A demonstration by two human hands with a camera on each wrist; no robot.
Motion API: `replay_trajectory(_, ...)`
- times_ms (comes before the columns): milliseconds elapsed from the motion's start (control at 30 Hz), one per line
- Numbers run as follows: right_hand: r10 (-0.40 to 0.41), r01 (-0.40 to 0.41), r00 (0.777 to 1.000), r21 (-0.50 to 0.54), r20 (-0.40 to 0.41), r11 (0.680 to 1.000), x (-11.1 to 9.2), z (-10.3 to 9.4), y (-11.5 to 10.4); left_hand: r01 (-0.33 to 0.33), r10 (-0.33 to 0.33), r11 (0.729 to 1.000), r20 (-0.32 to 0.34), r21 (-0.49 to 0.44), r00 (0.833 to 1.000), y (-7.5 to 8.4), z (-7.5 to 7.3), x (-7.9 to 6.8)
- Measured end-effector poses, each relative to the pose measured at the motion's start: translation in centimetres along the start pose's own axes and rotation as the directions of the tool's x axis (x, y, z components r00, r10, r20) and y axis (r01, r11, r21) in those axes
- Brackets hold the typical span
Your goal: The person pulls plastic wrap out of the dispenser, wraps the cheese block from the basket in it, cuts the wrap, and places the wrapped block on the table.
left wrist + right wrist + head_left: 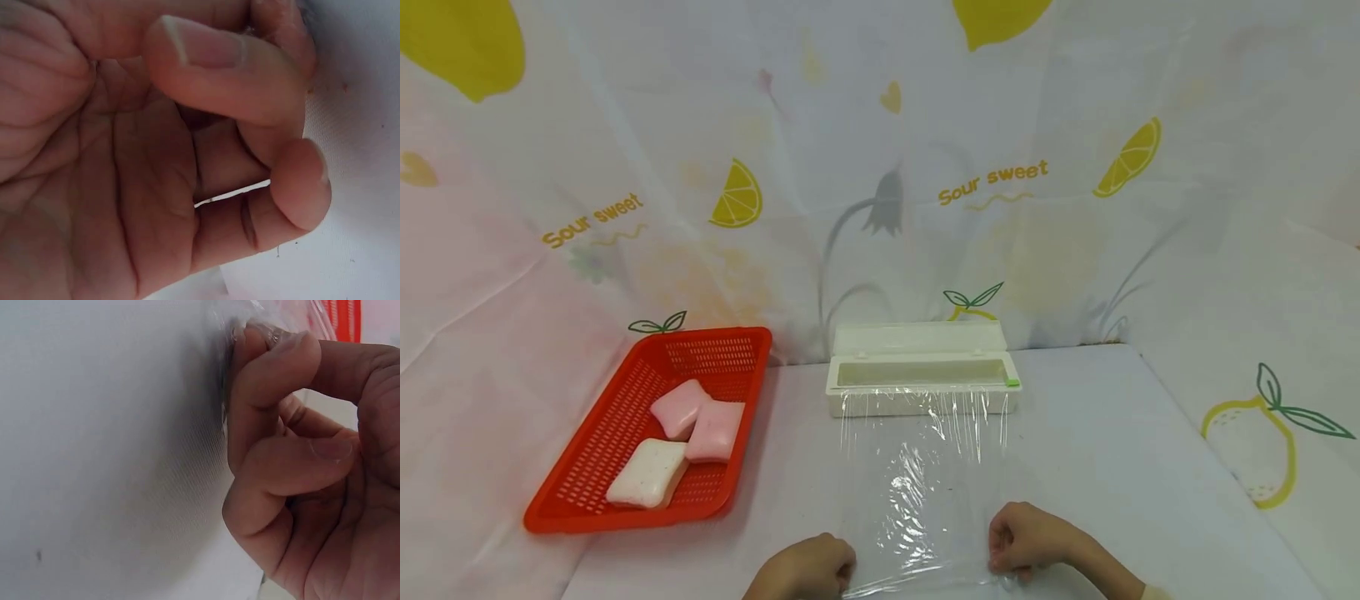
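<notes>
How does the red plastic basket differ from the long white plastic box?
The red plastic basket has holed walls; the long white plastic box has a solid front. The basket holds pink and white pillow-shaped blocks; clear plastic film trails from the box. Both are open on top.

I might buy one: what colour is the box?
The box is white, clearest in the head view.

backdrop cloth (820, 108): pale, yellow lemon prints (463, 42) | tabletop (1090, 442): white, against backdrop
</notes>
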State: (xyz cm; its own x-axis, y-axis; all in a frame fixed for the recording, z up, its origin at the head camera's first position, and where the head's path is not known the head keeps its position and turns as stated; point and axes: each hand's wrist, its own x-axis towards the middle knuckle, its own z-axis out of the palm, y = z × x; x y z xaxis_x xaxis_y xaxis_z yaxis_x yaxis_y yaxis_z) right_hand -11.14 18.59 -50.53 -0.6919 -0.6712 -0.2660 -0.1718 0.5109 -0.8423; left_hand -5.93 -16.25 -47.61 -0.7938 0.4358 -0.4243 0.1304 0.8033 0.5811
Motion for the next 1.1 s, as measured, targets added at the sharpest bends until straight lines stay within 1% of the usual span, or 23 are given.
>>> replay_trajectory(67, 0.011, -0.012, 0.999, -0.054, -0.030, 0.998, 0.0, 0.3, -0.3, -0.003, 0.003, 1.000, -0.022, 0.007, 1.000, 0.0, 0.2, -0.1)
replay_trajectory(167, 0.026, -0.033, 0.998, -0.111, -0.062, 0.993, 0.0, 0.6, -0.8, -0.026, 0.029, 0.998, -0.066, 0.052, 0.997, 0.0, 0.4, -0.2)
replay_trajectory(300, 0.036, -0.047, 0.997, -0.138, -0.075, 0.989, -0.2, 0.9, -1.1, -0.022, 0.030, 0.998, -0.113, 0.064, 0.993, 0.3, 0.6, -0.1)
replay_trajectory(367, 0.036, -0.046, 0.996, -0.144, -0.076, 0.989, -0.2, 0.9, -1.1, 0.009, -0.004, 0.999, -0.114, 0.042, 0.994, 0.4, 0.5, -0.2)
replay_trajectory(467, 0.036, -0.046, 0.997, -0.138, -0.074, 0.989, -0.3, 0.9, -1.0, 0.019, -0.011, 0.997, -0.105, 0.081, 0.994, 0.3, -0.6, -0.5)
replay_trajectory(533, 0.032, -0.042, 0.997, -0.140, -0.074, 0.989, -0.3, 0.9, -1.0, 0.003, 0.011, 0.993, -0.114, 0.118, 0.993, 0.3, -1.7, -1.0)
replay_trajectory(567, 0.028, -0.038, 0.997, -0.141, -0.076, 0.989, -0.2, 0.9, -1.1, -0.027, 0.047, 0.989, -0.129, 0.146, 0.991, 0.3, -2.5, -1.3)
replay_trajectory(600, 0.023, -0.034, 0.997, -0.143, -0.077, 0.989, -0.2, 0.9, -1.1, -0.056, 0.083, 0.983, -0.151, 0.173, 0.985, 0.2, -3.2, -1.6)
replay_trajectory(667, 0.010, -0.022, 0.996, -0.149, -0.084, 0.989, -0.3, 0.9, -1.1, -0.083, 0.123, 0.976, -0.194, 0.203, 0.973, 0.3, -4.8, -2.2)
replay_trajectory(733, 0.002, -0.015, 0.996, -0.151, -0.089, 0.988, -0.4, 0.9, -1.1, -0.085, 0.146, 0.967, -0.252, 0.238, 0.957, 0.5, -6.5, -3.0)
replay_trajectory(767, 0.000, -0.014, 0.996, -0.151, -0.093, 0.988, -0.5, 0.8, -1.1, -0.075, 0.148, 0.964, -0.280, 0.256, 0.948, 0.6, -7.3, -3.3)
replay_trajectory(833, 0.004, -0.018, 0.995, -0.147, -0.095, 0.989, -0.5, 0.9, -1.0, -0.009, 0.105, 0.961, -0.337, 0.275, 0.936, 0.9, -9.1, -3.9)
replay_trajectory(900, 0.014, -0.027, 0.995, -0.138, -0.099, 0.990, -0.6, 0.9, -0.9, 0.053, 0.074, 0.953, -0.396, 0.299, 0.915, 0.8, -10.8, -4.6)
replay_trajectory(967, 0.020, -0.034, 0.994, -0.132, -0.103, 0.991, -0.6, 1.0, -0.8, 0.110, 0.034, 0.947, -0.433, 0.303, 0.901, 0.4, -12.4, -5.3)
replay_trajectory(1033, 0.023, -0.037, 0.994, -0.127, -0.108, 0.991, -0.6, 1.1, -0.8, 0.139, 0.019, 0.941, -0.459, 0.309, 0.888, -0.2, -13.9, -5.9)
replay_trajectory(1100, 0.017, -0.032, 0.993, -0.126, -0.115, 0.991, -0.6, 1.3, -0.7, 0.154, 0.008, 0.939, -0.469, 0.307, 0.883, -1.1, -15.2, -6.4)
